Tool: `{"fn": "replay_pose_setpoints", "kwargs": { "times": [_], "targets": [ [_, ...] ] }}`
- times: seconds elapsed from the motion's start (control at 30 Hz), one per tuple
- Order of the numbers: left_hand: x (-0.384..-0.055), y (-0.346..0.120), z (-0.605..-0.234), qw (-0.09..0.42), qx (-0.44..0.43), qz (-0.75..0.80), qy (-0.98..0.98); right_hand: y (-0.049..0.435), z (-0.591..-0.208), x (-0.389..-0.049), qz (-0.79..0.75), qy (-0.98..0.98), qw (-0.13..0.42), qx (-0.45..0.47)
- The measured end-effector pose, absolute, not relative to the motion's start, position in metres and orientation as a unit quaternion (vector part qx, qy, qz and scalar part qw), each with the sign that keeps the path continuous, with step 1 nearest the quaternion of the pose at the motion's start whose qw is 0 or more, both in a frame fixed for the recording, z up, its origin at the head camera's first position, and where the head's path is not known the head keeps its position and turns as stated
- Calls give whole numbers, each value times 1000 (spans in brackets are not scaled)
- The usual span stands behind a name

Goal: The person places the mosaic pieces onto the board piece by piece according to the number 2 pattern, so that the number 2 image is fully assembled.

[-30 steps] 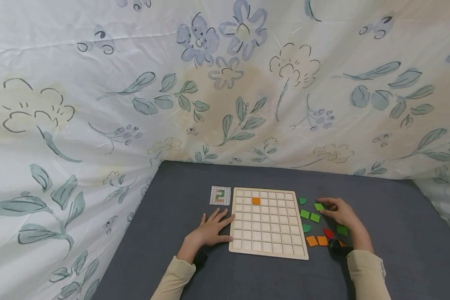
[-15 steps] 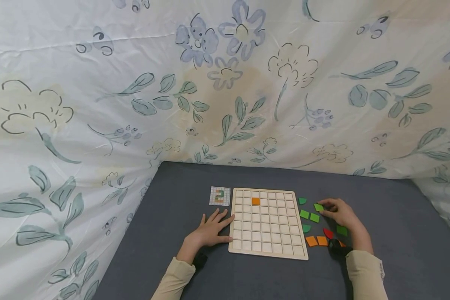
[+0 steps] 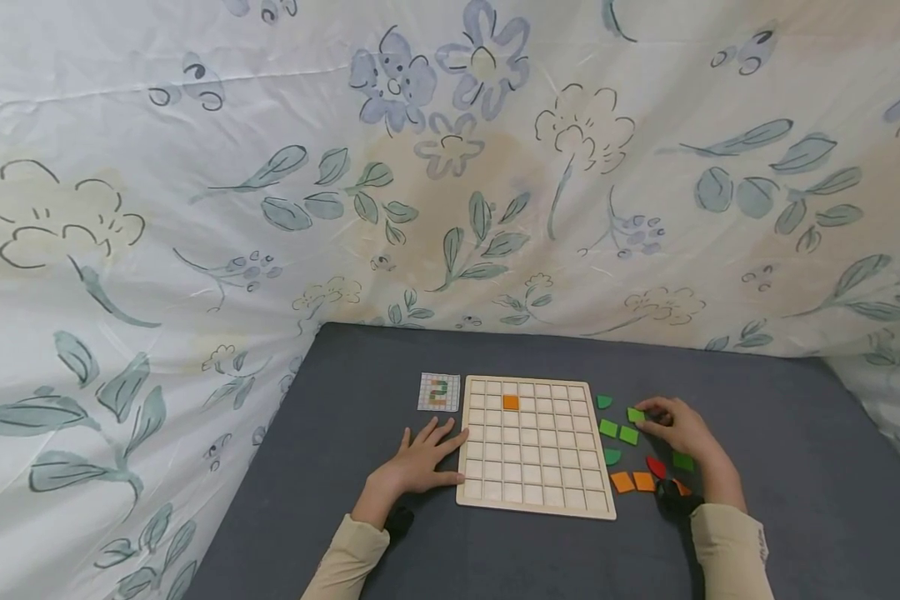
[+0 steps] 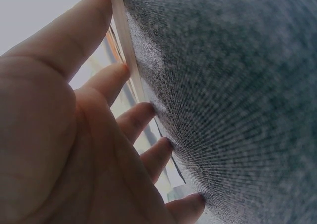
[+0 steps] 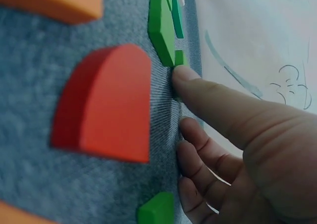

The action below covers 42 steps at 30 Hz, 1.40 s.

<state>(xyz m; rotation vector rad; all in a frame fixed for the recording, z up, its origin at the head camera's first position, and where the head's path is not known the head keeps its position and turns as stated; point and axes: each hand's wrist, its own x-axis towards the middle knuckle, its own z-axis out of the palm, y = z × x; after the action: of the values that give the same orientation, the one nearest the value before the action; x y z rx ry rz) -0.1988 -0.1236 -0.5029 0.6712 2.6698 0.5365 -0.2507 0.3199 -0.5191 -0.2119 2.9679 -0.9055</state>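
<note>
My left hand rests with spread, straight fingers against the left edge of a pale wooden grid board; the left wrist view has the thumb and index fingertip at the board's rim. An orange square tile sits in one of the board's upper cells. To the right of the board, my right hand pinches a light green square tile between thumb and index finger, low at the table. The right wrist view puts the thumb on that tile, mostly hiding it, with a red quarter-round tile nearby.
Two light green squares, dark green rounded tiles and several orange squares lie between board and right hand. Another green tile is beside the right wrist. A small printed pattern card lies left of the board. Floral fabric hangs behind the dark table.
</note>
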Motion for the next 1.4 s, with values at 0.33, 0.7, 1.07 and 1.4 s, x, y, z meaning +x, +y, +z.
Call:
{"fn": "replay_pose_setpoints", "kwargs": {
  "times": [0.33,0.7,1.07,1.4],
  "targets": [
    [-199,-123,-501,171,236,196,936,317,-521,-250,-294,954,-8,-64],
    [-201,-123,-503,173,232,192,938,313,-517,-250,-322,945,-13,-53],
    [-200,-121,-499,177,229,193,937,302,-513,-252,-318,945,-25,-64],
    [-200,-121,-501,178,229,195,937,288,-507,-252,-321,944,-23,-76]
  ]
}}
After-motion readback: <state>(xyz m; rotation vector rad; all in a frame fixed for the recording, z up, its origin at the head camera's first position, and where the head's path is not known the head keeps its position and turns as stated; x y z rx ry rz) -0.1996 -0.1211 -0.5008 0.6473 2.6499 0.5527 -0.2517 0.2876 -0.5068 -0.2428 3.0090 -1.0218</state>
